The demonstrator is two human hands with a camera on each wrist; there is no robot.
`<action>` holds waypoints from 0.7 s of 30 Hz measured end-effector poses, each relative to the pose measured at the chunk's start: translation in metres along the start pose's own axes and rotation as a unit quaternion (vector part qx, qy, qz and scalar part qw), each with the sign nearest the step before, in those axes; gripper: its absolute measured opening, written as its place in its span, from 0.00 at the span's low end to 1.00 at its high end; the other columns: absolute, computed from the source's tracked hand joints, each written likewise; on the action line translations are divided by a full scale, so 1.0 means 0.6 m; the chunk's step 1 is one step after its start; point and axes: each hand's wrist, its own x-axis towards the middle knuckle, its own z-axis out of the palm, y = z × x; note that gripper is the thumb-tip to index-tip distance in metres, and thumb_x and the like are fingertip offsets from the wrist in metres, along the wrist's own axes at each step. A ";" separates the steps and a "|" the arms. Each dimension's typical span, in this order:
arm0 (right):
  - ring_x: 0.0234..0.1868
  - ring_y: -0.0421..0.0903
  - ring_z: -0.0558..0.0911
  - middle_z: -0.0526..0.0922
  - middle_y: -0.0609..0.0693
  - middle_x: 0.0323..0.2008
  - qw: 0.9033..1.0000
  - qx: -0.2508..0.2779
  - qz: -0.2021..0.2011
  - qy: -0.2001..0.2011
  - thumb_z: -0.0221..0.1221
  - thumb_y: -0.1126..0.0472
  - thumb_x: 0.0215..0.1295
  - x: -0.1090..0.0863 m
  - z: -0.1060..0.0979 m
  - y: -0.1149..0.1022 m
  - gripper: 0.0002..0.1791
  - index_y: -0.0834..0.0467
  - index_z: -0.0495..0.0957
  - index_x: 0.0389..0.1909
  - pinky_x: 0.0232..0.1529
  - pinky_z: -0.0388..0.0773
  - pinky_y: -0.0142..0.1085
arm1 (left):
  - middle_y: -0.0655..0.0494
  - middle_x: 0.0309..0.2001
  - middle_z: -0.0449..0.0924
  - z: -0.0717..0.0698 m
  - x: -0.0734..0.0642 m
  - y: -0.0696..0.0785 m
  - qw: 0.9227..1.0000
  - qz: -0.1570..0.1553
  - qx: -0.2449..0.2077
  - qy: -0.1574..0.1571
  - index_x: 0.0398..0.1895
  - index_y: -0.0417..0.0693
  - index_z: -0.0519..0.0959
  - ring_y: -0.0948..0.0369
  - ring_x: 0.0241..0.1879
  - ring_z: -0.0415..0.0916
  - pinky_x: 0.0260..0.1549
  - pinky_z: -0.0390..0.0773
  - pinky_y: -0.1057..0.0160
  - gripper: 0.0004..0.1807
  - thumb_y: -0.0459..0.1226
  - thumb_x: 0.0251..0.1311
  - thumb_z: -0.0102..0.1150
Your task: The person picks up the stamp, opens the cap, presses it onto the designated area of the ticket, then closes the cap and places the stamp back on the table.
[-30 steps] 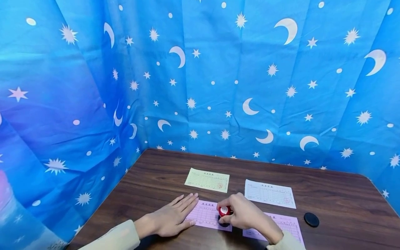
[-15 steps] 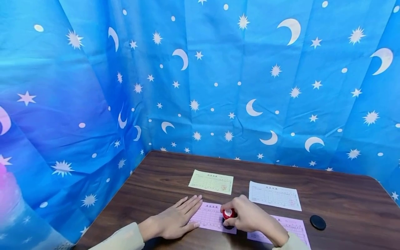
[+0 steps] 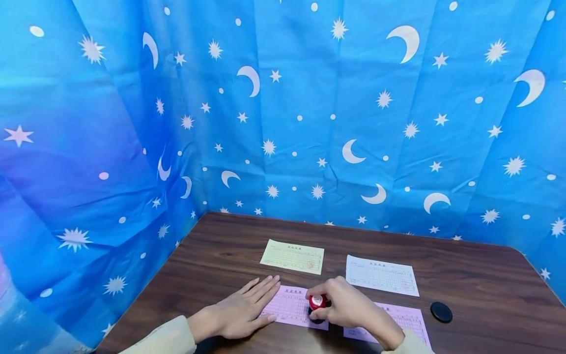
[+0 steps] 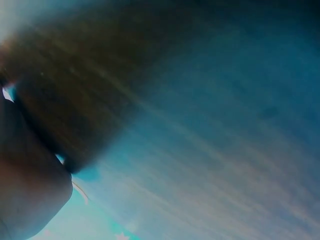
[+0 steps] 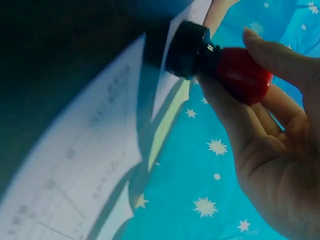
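Note:
My right hand grips a stamp with a red knob handle and a black round base. It stands at the right end of a pink printed form in the head view. From the right wrist, thumb and fingers hold the red handle, and the black base faces the paper; whether it touches cannot be told. Flat, with straight fingers, my left hand rests on the table, fingertips and thumb at the form's left edge. The left wrist view is mostly blur.
On the dark wooden table lie a green form and a white form, both with red marks. A second pink form is partly under my right forearm. Right of it is a flat black disc. Blue cloth hangs behind.
The head view shifts slightly and returns. Both hands stay in place, and the stamp remains in my right hand over the pink form.

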 end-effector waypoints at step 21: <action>0.41 0.31 0.79 0.83 0.45 0.45 0.998 0.058 0.014 0.038 0.72 0.54 0.66 -0.061 -0.059 -0.010 0.18 0.53 0.87 0.56 0.44 0.86 0.27 | 0.56 0.88 0.38 -0.005 -0.007 0.002 1.000 -0.005 0.020 0.002 0.87 0.52 0.44 0.55 0.87 0.40 0.84 0.49 0.43 0.43 0.65 0.80 0.26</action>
